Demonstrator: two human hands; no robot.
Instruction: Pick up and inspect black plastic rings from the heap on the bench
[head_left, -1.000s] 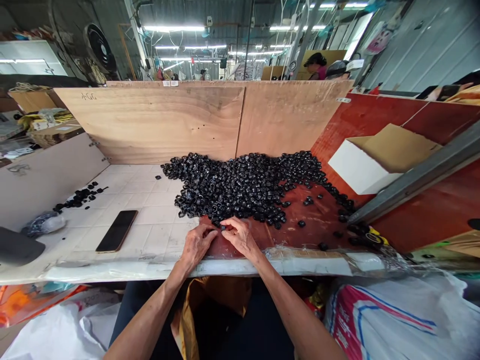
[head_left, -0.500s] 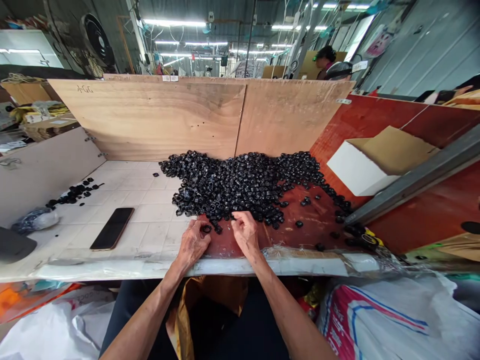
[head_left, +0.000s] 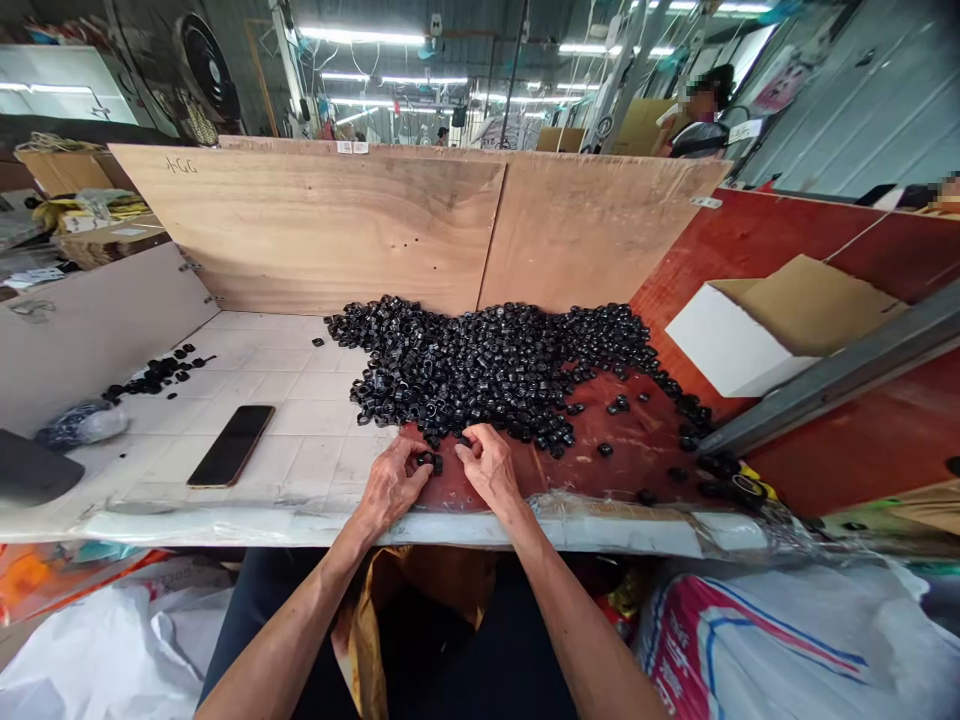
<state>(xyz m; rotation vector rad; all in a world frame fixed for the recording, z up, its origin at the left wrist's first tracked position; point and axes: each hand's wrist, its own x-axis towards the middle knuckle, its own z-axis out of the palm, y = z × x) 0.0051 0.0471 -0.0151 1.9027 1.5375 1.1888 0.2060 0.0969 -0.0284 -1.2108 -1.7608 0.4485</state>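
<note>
A wide heap of small black plastic rings (head_left: 465, 360) lies against the wooden back board, its front edge just beyond my hands. My left hand (head_left: 394, 482) is closed at the near side of the heap, with a black ring (head_left: 430, 461) between thumb and fingertips. To its right, my right hand (head_left: 489, 466) is pinched, and a small black piece (head_left: 463, 441) shows between its thumb and forefinger. Both hands are low over the dark red part of the tabletop (head_left: 540, 480). Their curled fingers partly hide what they hold.
On the left lie a phone (head_left: 231, 447), a small group of black pieces (head_left: 157, 373) and a plastic-wrapped bundle (head_left: 82, 424). A white open carton (head_left: 739, 345) and a metal bar (head_left: 832, 350) stand at the right. An open brown sack (head_left: 367, 640) is below the table edge.
My left hand has shifted slightly right and up, with the black ring at its fingertips. My right hand stays nearly in place, its fingers closer together. The whole view has shifted a little.
</note>
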